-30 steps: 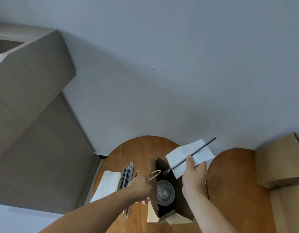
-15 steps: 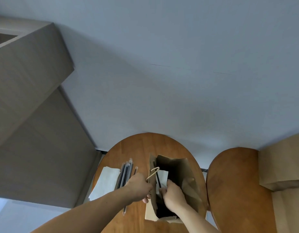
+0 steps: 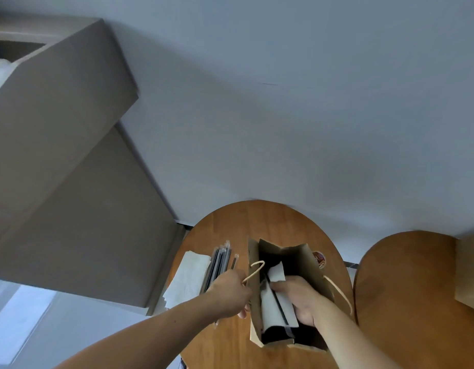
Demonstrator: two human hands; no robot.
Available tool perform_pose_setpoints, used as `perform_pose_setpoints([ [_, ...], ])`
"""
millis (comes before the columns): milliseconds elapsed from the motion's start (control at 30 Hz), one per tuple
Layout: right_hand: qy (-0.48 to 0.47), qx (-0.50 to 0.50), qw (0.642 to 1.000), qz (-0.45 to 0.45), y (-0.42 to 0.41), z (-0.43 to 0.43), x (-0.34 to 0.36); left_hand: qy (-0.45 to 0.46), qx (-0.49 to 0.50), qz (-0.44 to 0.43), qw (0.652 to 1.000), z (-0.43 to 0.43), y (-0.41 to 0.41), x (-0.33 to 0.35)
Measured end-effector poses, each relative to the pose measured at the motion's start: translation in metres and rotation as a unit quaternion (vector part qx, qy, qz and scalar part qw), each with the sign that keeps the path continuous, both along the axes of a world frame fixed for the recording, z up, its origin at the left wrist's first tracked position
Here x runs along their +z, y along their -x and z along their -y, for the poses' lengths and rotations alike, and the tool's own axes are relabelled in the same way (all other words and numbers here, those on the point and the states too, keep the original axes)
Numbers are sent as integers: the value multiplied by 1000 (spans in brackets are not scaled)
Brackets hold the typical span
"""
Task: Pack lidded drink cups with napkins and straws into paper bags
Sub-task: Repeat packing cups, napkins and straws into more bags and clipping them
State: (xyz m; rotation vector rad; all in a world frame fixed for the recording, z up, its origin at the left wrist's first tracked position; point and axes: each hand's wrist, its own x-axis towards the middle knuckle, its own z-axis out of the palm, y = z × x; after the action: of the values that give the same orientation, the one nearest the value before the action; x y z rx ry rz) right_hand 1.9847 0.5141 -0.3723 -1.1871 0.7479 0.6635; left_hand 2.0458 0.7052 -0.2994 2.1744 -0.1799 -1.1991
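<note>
Paper bag [image 3: 305,251] stands open mid-counter [image 3: 257,225], my left hand [image 3: 230,291] gripping its left handle [image 3: 254,271] while my right hand [image 3: 300,296], inside it, holds a white napkin [image 3: 277,272] and black straw [image 3: 280,307].

My paper bag [image 3: 309,262]: plain kraft brown, handle [image 3: 254,271] cream. My napkin [image 3: 278,272] white, straw [image 3: 279,305] black. The table [image 3: 257,225] warm orange-brown wood grain; wall [image 3: 284,102] pale grey-blue.

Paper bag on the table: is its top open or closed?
Open. The paper bag gapes; the left hand holds its handle, the right hand holds a napkin and straw inside.
</note>
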Motion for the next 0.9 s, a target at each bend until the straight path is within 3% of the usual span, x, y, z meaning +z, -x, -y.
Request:
perform_pose_setpoints([
  [67,-3,4,1000,-8,5,3,-2,-5,-2,6,1000,1,2,-2],
  [167,172,56,984,0,4,-5,-3,-8,-12,14,1000,4,3,-4],
  [267,350,117,929,5,1,-13,-11,-13,-16,18,1000,5,-1,-7],
  [467,522,233,820,22,0,-28,-12,-16,-19,16,1000,4,-3,-11],
  [633,553,234,797,61,-5,-34,-2,-18,-17,22,999,5,-4,-12],
  [800,628,255,712,184,-14,-26,51,-16,-37,17,999,12,-7,-5],
  [900,686,247,643,233,-16,-16,98,-3,-44,27,999,16,-4,1],
])
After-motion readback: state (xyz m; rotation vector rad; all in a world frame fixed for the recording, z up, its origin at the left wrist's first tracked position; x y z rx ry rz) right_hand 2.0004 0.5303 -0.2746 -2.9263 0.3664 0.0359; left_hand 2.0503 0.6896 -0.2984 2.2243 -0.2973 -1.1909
